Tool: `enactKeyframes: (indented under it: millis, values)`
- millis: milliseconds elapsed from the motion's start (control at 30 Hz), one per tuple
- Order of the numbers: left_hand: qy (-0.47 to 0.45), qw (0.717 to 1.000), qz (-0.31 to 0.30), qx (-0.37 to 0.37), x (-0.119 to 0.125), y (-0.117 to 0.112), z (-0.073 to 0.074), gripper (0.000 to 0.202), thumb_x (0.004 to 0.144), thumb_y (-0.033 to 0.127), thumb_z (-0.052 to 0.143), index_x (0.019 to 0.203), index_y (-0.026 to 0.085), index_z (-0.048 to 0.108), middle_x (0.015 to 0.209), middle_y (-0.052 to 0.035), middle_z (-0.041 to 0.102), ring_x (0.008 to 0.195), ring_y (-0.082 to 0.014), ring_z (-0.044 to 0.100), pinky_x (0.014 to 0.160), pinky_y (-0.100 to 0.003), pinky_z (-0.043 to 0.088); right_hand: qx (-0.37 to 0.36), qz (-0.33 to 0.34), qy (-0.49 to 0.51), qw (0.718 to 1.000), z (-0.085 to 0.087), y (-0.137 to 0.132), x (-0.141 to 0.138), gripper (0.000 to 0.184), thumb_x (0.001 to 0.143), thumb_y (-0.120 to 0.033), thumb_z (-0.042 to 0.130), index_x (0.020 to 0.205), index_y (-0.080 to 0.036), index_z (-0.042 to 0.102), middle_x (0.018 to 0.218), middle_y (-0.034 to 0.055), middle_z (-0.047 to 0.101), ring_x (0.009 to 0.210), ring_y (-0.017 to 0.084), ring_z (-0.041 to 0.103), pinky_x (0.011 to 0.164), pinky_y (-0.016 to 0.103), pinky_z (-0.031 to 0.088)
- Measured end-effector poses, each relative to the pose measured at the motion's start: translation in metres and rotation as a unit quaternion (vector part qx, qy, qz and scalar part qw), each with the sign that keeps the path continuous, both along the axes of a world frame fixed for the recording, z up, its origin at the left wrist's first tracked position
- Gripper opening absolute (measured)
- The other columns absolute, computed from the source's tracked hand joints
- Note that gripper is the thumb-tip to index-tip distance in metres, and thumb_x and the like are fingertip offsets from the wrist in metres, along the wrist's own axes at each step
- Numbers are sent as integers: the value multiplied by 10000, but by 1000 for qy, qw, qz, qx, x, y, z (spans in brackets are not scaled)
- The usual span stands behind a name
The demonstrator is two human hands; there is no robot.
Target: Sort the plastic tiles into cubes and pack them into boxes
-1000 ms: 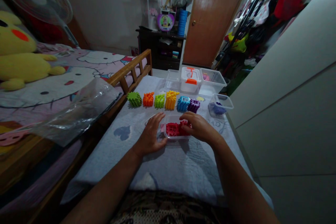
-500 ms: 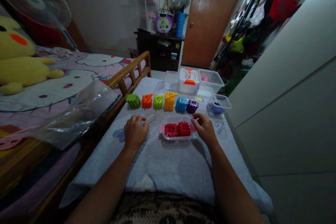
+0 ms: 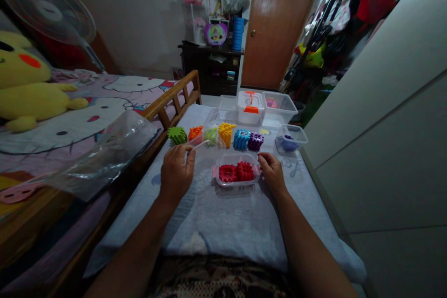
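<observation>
My left hand (image 3: 177, 170) pinches the edge of a clear plastic lid (image 3: 204, 144), which is raised and tilted above the tablecloth; green and orange pieces show through it. In front of me sits a small clear plastic box (image 3: 234, 184) with pink side clasps, without a cover on it. Two red lattice blocks (image 3: 227, 173) lie inside, side by side. My right hand (image 3: 273, 171) is closed at the box's right rim beside the pink clasp, its fingertips partly hidden.
Behind the box stand lattice blocks in a row: green (image 3: 177, 135), orange (image 3: 195, 133), yellow (image 3: 226, 135), blue (image 3: 241, 139) and purple (image 3: 256, 141). A clear tub (image 3: 300, 136) holds purple pieces. Larger boxes (image 3: 250, 116) stand at the back. A wooden bed rail (image 3: 171, 95) borders the left.
My left hand has lifted the lid off the cloth and tilted it up in front of the orange and green blocks. My right hand has shifted slightly at the box's rim.
</observation>
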State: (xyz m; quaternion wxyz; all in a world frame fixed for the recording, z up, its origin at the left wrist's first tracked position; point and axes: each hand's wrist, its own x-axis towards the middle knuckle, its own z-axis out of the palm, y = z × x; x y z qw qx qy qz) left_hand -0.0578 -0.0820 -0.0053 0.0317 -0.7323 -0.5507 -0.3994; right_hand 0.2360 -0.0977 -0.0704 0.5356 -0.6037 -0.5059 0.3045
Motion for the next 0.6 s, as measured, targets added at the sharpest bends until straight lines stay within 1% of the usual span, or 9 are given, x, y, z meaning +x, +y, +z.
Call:
enactKeyframes:
  millis: [67,133,167,233,333,433,600]
  values:
    - [24,997,-69,7,13,-4,11,202,988,326,416,931,206,568,950,-74,663,973,-244,616,926,-394,464,8,-3,6,1000,-1,0,0,345,834,-470,573,939,-156,668,847,49,662,720,178,574,633,284,463]
    - [56,989,-137,12,28,-7,17,192,992,300,421,922,203,571,964,-75,668,1004,-237,612,960,-394,452,15,-5,5,1000,-1,0,-1,347,835,-477,573,919,-156,676,842,52,667,718,179,577,635,286,459]
    - [74,984,-163,11,35,-8,19,187,990,282,423,917,200,575,966,-76,670,1012,-237,610,970,-397,448,17,-5,4,1000,-1,0,-1,347,837,-478,571,911,-157,679,840,52,670,718,181,579,639,288,458]
    - [110,975,-192,-2,49,-10,20,178,983,248,430,906,195,582,958,-77,671,993,-238,605,966,-401,448,21,-5,1,1000,0,-1,-2,340,844,-475,565,894,-159,682,832,51,672,724,184,585,653,295,458]
    - [155,968,-194,-39,63,-11,18,161,970,219,454,891,186,590,918,-74,663,915,-240,596,911,-398,460,32,-1,-3,999,1,-2,-4,321,857,-457,554,868,-163,683,806,44,668,751,193,597,680,300,456]
    - [175,965,-183,-64,72,-12,15,143,961,206,475,881,181,590,887,-70,654,880,-241,588,869,-390,461,36,7,-5,999,2,-3,-6,315,870,-445,543,854,-163,681,779,33,655,736,186,588,678,294,448]
    - [181,963,-181,-83,81,-13,7,144,962,194,466,878,187,583,877,-60,649,880,-231,590,878,-376,453,39,15,-5,999,3,-5,-7,311,885,-438,529,856,-168,679,731,8,623,681,165,547,656,279,430]
